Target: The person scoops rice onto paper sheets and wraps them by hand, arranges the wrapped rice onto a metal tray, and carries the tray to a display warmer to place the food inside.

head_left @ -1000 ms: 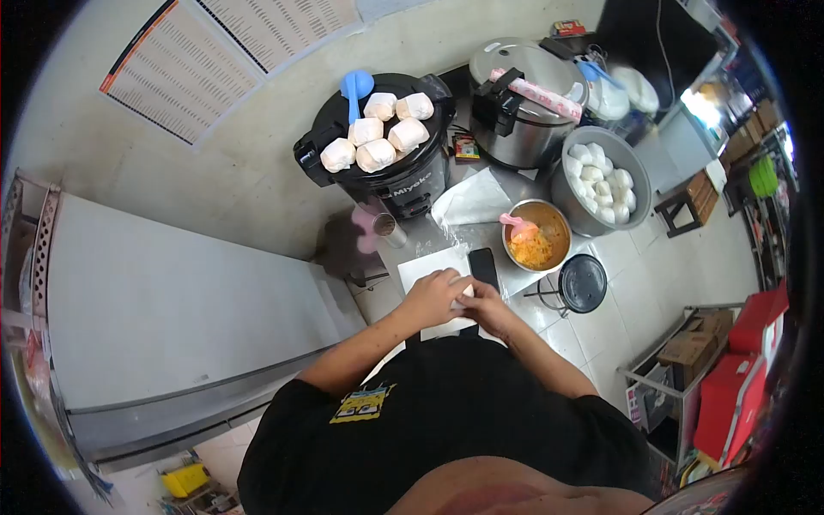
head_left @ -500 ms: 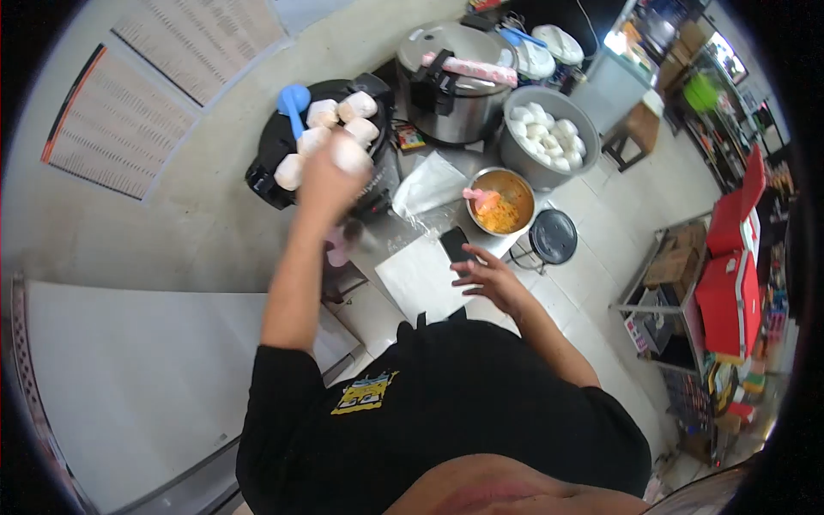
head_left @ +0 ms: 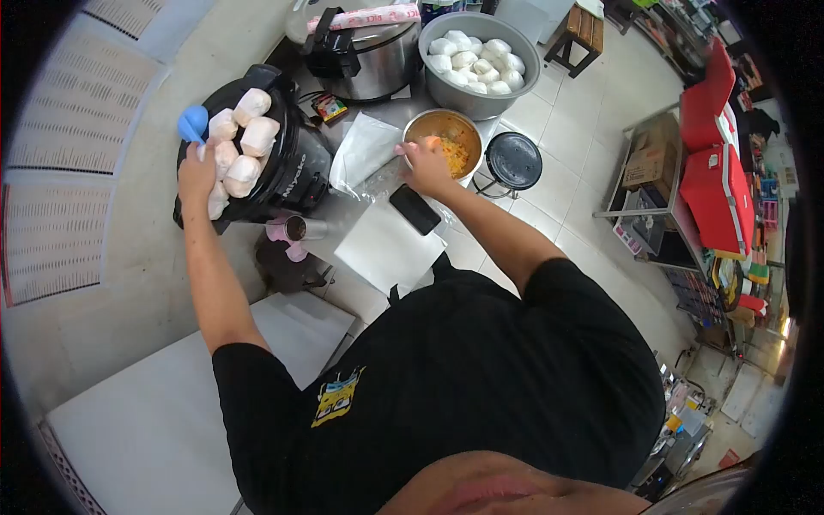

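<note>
My left hand (head_left: 197,178) is closed round the handle of a blue scoop (head_left: 193,123) on the lid of the black cooker (head_left: 296,163). Several pale wrapped pieces (head_left: 260,136) lie beside it on the lid. Over the left rim of the metal bowl (head_left: 470,129), my right hand (head_left: 427,166) has its fingers closed on the pink spoon, which they mostly hide. Shredded orange food (head_left: 455,156) is in the bowl. A white sheet (head_left: 390,249) and a black phone (head_left: 415,209) lie nearer my body.
A grey pot (head_left: 433,79) holds several white wrapped pieces. Beside it stands a steel cooker (head_left: 378,69). Clear plastic and white paper (head_left: 365,153) lie between cooker and bowl. A metal cup (head_left: 306,228) is at the table's edge; a black round stool (head_left: 513,161) stands right.
My left hand went from between my arms, carrying a white piece, to the cooker lid, let it go and took the blue scoop. My right hand moved from the phone to the bowl. The view turned.
</note>
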Action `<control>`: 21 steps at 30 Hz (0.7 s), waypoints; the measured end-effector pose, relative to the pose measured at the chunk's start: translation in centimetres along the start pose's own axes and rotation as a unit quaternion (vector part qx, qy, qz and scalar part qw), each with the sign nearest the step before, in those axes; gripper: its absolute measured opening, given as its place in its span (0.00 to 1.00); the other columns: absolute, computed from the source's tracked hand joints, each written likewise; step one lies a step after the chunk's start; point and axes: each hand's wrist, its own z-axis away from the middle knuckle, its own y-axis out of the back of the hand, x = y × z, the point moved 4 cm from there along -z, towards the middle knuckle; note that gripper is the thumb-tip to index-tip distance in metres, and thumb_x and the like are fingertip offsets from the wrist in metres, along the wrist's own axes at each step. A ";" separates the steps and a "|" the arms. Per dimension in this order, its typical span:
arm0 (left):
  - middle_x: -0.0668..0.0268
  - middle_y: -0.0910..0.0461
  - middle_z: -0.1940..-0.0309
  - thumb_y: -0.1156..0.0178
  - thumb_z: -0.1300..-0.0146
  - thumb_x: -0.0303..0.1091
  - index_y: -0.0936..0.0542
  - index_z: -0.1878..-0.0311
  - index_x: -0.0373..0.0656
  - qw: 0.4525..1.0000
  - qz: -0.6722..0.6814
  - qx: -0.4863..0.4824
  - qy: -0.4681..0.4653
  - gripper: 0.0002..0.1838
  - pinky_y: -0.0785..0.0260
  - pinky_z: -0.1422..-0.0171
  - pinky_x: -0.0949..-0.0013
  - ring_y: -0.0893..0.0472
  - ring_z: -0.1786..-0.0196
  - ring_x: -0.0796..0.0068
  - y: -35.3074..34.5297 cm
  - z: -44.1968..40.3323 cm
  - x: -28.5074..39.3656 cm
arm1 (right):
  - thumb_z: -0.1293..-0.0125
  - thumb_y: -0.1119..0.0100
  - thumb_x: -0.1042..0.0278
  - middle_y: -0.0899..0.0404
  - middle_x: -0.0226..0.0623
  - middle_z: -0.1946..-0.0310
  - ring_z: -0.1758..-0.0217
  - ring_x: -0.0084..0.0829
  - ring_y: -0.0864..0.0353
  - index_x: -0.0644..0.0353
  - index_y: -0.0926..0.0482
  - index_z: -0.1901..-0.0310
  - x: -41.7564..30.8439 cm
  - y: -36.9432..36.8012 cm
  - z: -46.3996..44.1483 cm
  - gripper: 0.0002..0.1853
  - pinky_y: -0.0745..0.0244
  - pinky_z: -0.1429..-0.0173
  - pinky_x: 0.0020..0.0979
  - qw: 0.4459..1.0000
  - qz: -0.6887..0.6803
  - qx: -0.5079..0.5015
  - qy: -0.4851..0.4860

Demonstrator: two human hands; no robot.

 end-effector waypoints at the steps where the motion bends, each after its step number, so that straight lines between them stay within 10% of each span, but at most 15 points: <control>1: 0.40 0.18 0.42 0.49 0.29 0.68 0.25 0.31 0.39 1.000 -0.002 -0.002 -0.002 0.41 0.29 0.33 0.45 0.20 0.38 0.37 0.1 -0.4 -0.3 | 0.38 0.30 0.55 0.18 0.44 0.42 0.39 0.49 0.19 0.48 0.20 0.39 -0.5 -1.4 -1.6 0.26 0.23 0.37 0.51 0.999 0.021 0.000 0.045; 3: 0.41 0.19 0.40 0.53 0.25 0.64 0.26 0.30 0.39 1.000 0.009 -0.019 0.005 0.38 0.31 0.32 0.46 0.21 0.36 0.37 0.8 -0.3 -0.7 | 0.38 0.31 0.57 0.18 0.41 0.42 0.40 0.50 0.18 0.46 0.18 0.41 0.5 -4.1 -4.4 0.22 0.21 0.38 0.50 0.996 0.037 -0.006 0.087; 5: 0.42 0.19 0.39 0.54 0.24 0.64 0.23 0.33 0.38 0.999 0.014 -0.050 -0.003 0.37 0.31 0.31 0.46 0.22 0.34 0.39 1.4 0.3 -0.4 | 0.34 0.36 0.63 0.18 0.39 0.41 0.39 0.48 0.17 0.45 0.16 0.43 2.4 -8.2 -6.9 0.18 0.20 0.39 0.51 0.956 0.108 -0.242 0.124; 8: 0.43 0.18 0.41 0.54 0.24 0.64 0.21 0.34 0.40 0.998 0.010 -0.059 0.001 0.36 0.31 0.32 0.47 0.21 0.37 0.40 2.6 2.6 1.0 | 0.31 0.41 0.68 0.18 0.41 0.42 0.44 0.48 0.13 0.50 0.15 0.45 5.4 -6.4 -8.2 0.15 0.15 0.46 0.48 0.955 0.112 -0.245 0.128; 10: 0.46 0.14 0.50 0.49 0.25 0.59 0.18 0.39 0.40 0.931 -0.242 0.269 -0.048 0.31 0.29 0.36 0.46 0.17 0.44 0.44 6.1 6.4 6.5 | 0.30 0.42 0.68 0.18 0.45 0.42 0.46 0.47 0.12 0.53 0.17 0.44 7.8 -3.1 -8.5 0.15 0.13 0.50 0.44 0.953 0.128 -0.262 0.077; 12: 0.51 0.15 0.58 0.38 0.29 0.49 0.16 0.46 0.40 0.916 -0.052 0.375 -0.135 0.21 0.25 0.44 0.50 0.16 0.55 0.50 6.3 10.0 11.0 | 0.30 0.43 0.69 0.18 0.47 0.43 0.47 0.47 0.11 0.55 0.18 0.44 10.3 -1.4 -7.1 0.15 0.13 0.52 0.42 0.957 0.132 -0.256 0.047; 14: 0.57 0.16 0.62 0.32 0.34 0.37 0.16 0.53 0.39 0.922 0.189 0.308 -0.138 0.13 0.25 0.54 0.59 0.17 0.62 0.59 0.2 14.5 15.6 | 0.29 0.44 0.69 0.18 0.49 0.43 0.45 0.45 0.11 0.56 0.19 0.44 12.8 -1.3 -5.7 0.14 0.13 0.50 0.41 0.941 0.191 -0.280 -0.005; 17: 0.63 0.16 0.63 0.34 0.30 0.41 0.17 0.49 0.36 0.921 0.345 -0.175 0.055 0.17 0.24 0.61 0.66 0.16 0.65 0.72 -16.4 20.0 22.1 | 0.28 0.44 0.67 0.16 0.49 0.47 0.47 0.44 0.11 0.60 0.21 0.45 14.8 -1.4 -5.3 0.14 0.13 0.52 0.41 0.945 0.178 -0.275 -0.026; 19: 0.52 0.15 0.52 0.34 0.28 0.44 0.31 0.26 0.35 0.865 0.389 -0.277 0.154 0.34 0.21 0.61 0.68 0.15 0.64 0.70 -30.6 24.1 22.9 | 0.28 0.44 0.66 0.16 0.48 0.48 0.48 0.44 0.11 0.60 0.21 0.45 14.4 -0.6 -6.4 0.14 0.13 0.53 0.42 0.943 0.185 -0.276 -0.023; 21: 0.50 0.20 0.45 0.36 0.26 0.41 0.38 0.23 0.35 0.727 0.496 -0.331 0.340 0.36 0.16 0.57 0.63 0.14 0.63 0.63 -31.5 26.1 27.0 | 0.28 0.45 0.65 0.15 0.48 0.50 0.48 0.44 0.11 0.61 0.21 0.45 14.7 -1.4 -7.0 0.14 0.13 0.54 0.42 0.940 0.195 -0.281 -0.021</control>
